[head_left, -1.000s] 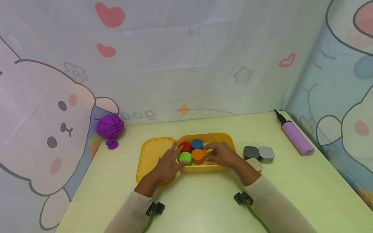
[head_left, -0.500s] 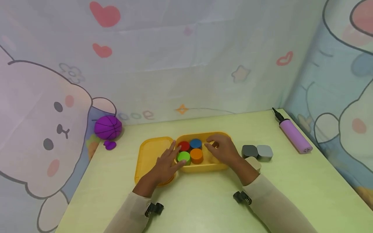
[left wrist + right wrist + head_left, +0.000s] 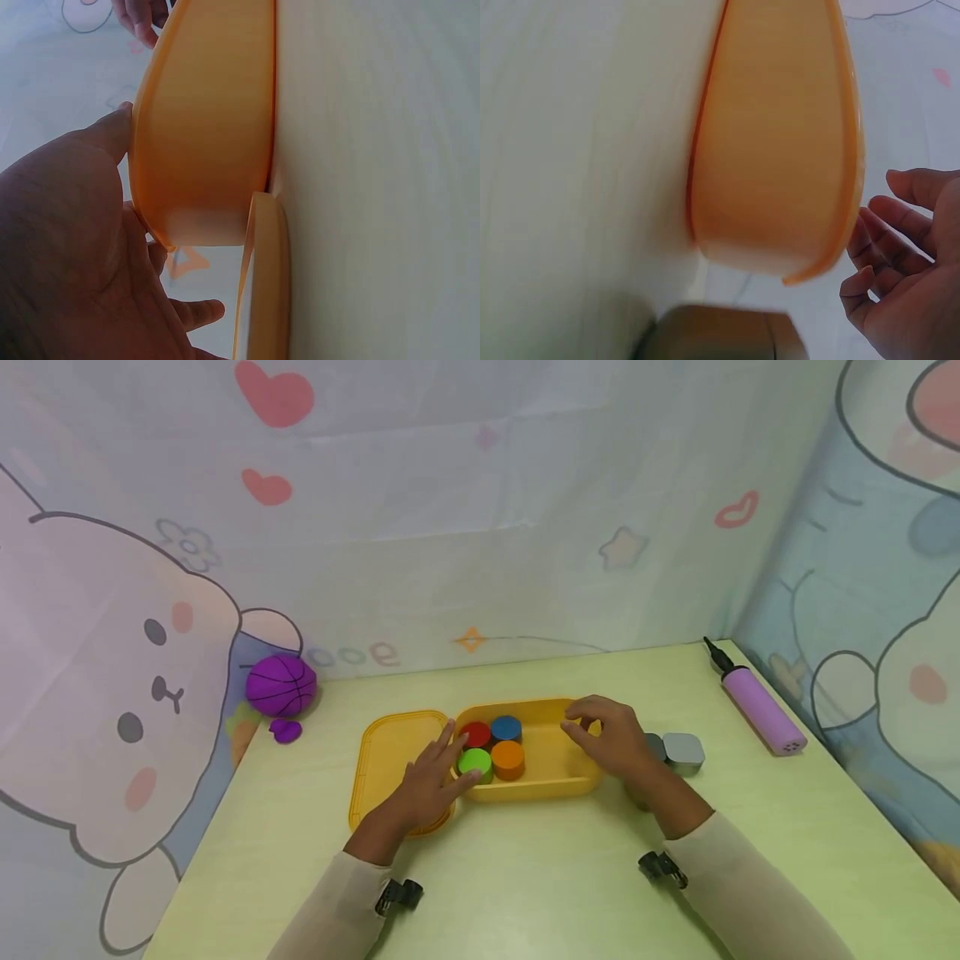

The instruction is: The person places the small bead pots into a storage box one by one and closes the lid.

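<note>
A yellow plastic box (image 3: 540, 790) holds red (image 3: 476, 734), blue (image 3: 507, 727), green (image 3: 474, 763) and orange (image 3: 508, 760) round pieces, grouped at its left end. My left hand (image 3: 426, 787) lies along that end with fingers extended. In the left wrist view its thumb is right at the rim of the box (image 3: 210, 127). My right hand (image 3: 611, 741) is over the right end of the box, with loosely bent fingers and nothing in them. The right wrist view shows those fingers (image 3: 889, 259) beside the box rim.
A yellow lid (image 3: 393, 760) lies left of the box, partly under my left hand. A dark grey block (image 3: 656, 745) and a light grey block (image 3: 683, 752) stand at right. Farther off are a purple ball (image 3: 281, 686), a small purple object (image 3: 286, 731) and a pink hand pump (image 3: 761, 708).
My right hand has moved right, from beside the orange and blue pieces to the right end of the box. My left hand has stayed in place.
</note>
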Demonstrator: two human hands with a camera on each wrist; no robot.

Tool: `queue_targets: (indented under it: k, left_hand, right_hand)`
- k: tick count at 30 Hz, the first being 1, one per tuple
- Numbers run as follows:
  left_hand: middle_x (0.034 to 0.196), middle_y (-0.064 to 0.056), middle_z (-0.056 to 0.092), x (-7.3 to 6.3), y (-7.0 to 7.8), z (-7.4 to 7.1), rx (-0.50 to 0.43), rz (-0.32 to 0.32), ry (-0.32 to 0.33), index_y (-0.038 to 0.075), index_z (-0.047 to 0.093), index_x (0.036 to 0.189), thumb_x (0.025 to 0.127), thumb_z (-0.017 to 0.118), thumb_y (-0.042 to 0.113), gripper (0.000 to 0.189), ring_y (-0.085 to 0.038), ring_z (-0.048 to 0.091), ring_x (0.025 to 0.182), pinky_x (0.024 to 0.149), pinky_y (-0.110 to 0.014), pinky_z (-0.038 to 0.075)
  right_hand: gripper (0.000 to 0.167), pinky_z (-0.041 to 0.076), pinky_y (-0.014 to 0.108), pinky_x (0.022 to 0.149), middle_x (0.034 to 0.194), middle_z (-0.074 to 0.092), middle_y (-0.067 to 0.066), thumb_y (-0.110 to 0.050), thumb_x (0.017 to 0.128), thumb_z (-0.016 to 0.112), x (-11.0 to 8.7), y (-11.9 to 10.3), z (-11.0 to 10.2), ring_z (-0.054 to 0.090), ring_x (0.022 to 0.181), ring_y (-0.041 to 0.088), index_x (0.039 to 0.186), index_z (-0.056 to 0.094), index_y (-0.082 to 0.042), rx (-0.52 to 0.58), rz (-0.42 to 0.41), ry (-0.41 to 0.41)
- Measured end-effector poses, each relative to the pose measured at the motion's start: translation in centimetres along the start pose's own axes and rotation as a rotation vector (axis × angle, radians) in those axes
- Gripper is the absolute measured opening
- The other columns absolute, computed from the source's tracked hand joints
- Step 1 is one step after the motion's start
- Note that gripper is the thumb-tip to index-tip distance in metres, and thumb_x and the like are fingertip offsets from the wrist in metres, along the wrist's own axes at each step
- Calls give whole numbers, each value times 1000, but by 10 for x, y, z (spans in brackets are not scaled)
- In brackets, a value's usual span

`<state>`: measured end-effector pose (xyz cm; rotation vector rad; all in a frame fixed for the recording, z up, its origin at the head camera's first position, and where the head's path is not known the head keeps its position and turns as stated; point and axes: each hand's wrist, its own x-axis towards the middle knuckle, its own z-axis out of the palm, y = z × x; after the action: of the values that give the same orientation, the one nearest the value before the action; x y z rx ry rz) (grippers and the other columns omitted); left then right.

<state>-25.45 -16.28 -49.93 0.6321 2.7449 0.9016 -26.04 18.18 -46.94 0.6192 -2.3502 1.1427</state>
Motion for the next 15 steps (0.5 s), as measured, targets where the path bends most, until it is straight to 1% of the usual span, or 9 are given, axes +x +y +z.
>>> queue_targets:
  k: [2,3,5,7,9,11,15]
  left_hand:
    - [187,3,-5,0,0,0,2,0,0,23,19,177,113,50,59,80,-49,8,171,123,-90,4]
    - [187,3,-5,0,1,0,2,-1,-2,23,19,177,113,50,59,80,-49,8,171,123,-90,3]
    - [187,2,-4,-1,2,0,2,-2,-2,23,20,177,112,50,60,81,-50,9,170,123,-90,4]
    - [187,2,-4,-2,2,-1,8,-5,-2,23,20,177,112,49,60,81,-50,9,170,123,-90,4]
    - [187,2,-4,-3,3,-1,10,-8,-1,23,20,177,112,50,60,80,-51,9,170,123,-90,4]
    - [187,3,-5,-3,2,-1,13,-13,-2,23,19,177,112,50,59,80,-50,8,171,124,-89,4]
    - [186,4,-6,-3,3,-2,7,-14,-9,25,18,178,112,49,60,80,-49,7,171,124,-88,3]
  right_hand:
    - [11,55,30,70,115,81,18,-3,96,83,-4,4,-9,70,85,25,106,83,-1,-16,17,-2]
    - [11,56,32,72,116,80,18,-3,96,83,-7,4,-14,70,88,26,107,83,-1,-22,37,-6]
    - [12,61,41,80,120,79,18,-4,97,82,-12,7,-23,71,96,30,109,82,0,-43,80,-17]
    - [15,62,54,95,124,78,18,-7,99,80,-16,8,-31,72,109,36,112,82,1,-65,134,-35]
    - [17,58,62,102,128,77,19,-8,100,80,-21,11,-38,70,119,41,114,81,2,-74,168,-37]
    - [19,55,65,107,130,76,20,-9,100,80,-25,15,-45,67,126,43,115,81,2,-93,183,-36]
    - [20,45,74,112,131,75,21,-11,98,82,-33,25,-57,63,128,45,114,81,1,-144,173,-35]
